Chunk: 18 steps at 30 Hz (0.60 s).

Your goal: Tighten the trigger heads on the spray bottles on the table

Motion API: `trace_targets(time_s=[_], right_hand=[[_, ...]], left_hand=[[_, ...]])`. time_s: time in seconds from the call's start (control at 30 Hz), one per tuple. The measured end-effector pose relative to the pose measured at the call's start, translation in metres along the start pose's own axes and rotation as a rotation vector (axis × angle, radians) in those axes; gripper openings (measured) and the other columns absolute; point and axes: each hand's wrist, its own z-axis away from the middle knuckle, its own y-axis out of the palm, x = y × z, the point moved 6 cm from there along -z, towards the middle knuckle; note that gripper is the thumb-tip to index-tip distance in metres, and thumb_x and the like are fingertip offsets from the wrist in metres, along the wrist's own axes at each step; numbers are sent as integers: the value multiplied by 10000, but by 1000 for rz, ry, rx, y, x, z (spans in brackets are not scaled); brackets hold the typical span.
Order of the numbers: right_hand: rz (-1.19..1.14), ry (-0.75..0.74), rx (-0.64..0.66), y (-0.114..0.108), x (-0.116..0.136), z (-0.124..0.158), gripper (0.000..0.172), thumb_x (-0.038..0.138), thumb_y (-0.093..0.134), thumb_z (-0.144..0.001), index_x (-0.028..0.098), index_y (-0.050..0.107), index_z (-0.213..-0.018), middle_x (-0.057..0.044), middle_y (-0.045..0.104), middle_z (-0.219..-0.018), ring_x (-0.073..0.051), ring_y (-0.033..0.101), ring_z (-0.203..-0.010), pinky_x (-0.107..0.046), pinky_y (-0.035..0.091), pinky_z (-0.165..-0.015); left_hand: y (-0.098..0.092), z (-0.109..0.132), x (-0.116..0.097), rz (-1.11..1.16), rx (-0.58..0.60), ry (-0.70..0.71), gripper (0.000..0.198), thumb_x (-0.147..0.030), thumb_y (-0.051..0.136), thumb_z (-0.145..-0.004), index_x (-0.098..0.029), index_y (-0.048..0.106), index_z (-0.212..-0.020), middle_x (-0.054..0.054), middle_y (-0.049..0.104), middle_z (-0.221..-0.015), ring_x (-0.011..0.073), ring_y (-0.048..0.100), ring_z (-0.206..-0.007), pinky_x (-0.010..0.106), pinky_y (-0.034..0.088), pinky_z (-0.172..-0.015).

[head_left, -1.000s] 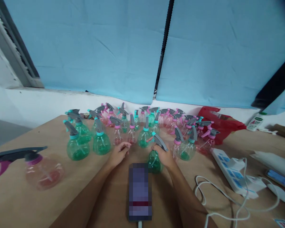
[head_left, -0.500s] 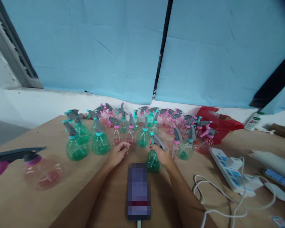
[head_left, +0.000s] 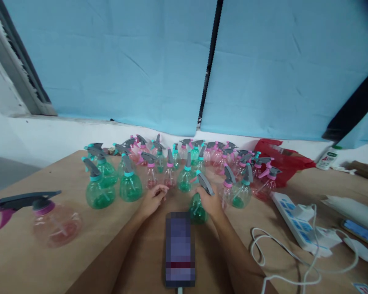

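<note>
My right hand (head_left: 211,199) is wrapped round the neck of a green spray bottle (head_left: 198,213) with a grey and teal trigger head. The bottle's head points up and to the left, and dark green liquid shows in its base. My left hand (head_left: 153,201) rests to the left with loosely bent fingers and nothing in it. Just beyond it stand clear pink spray bottles (head_left: 169,179) with grey heads. A phone (head_left: 180,249) with a blurred screen lies between my forearms, a white cable at its near end.
Several green spray bottles (head_left: 130,188) and pink ones fill the back of the table. A larger-looking pink spray bottle (head_left: 57,224) is at the near left. Right of my arm are a white power strip (head_left: 290,218), loose cables, a red plastic bag (head_left: 285,167) and a white bottle (head_left: 328,158).
The whole view has shifted down very slightly. My right hand still holds the green spray bottle, its head turned a little. My left hand stays in about the same place.
</note>
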Motion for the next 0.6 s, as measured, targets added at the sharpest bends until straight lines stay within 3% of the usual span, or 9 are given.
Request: trace_targets(time_s=[0.07,0.13,0.2,0.27,0.4,0.6], right_hand=[[86,-27,-150,-5,0,1,333,224,535,-803,193,665,-1109,0,658,-753,-148,533,-580,-262,447,-585],[139,-106,-281,-9,1,5,477,255,585,-820,185,558,-1291,-78,698,-1005,-192,631,-766,-298,494,-706],[178,-204,-311,-8,0,8,606,265,603,-830,167,432,-1402,-150,649,-1204,-235,656,-948,-342,502,-815],[259,-244,-278,-3,-5,10,618,256,562,-854,149,377,-1434,-175,635,-1219,-258,654,-988,-381,498,-855],[560,-172,-300,2,-19,9,554,308,506,-900,109,404,-1407,-194,658,-1110,-322,628,-973,-471,483,-866],[802,-176,-372,10,-25,-1,545,415,378,-999,42,405,-1395,-265,559,-1231,-373,498,-1187,-518,420,-947]], left_hand=[[0,0,-1,-1,-1,6,386,-527,554,-878,-178,653,-1012,-21,575,-668,136,508,-582,224,377,-527],[0,1,-1,-5,0,4,387,-527,555,-876,-180,650,-1019,-24,573,-669,131,497,-570,223,371,-523],[-1,1,0,-10,-4,-7,391,-530,552,-876,-182,648,-1026,-30,566,-662,126,483,-552,223,365,-520],[-1,1,0,-15,-7,-19,398,-535,545,-877,-182,647,-1032,-35,561,-654,119,465,-533,224,361,-522],[-1,2,-5,-9,1,-34,418,-545,541,-862,-176,646,-1027,-38,554,-648,116,452,-524,226,358,-526],[-1,3,-8,-5,0,-43,422,-550,545,-851,-176,647,-1019,-38,558,-646,118,449,-525,227,355,-524]])
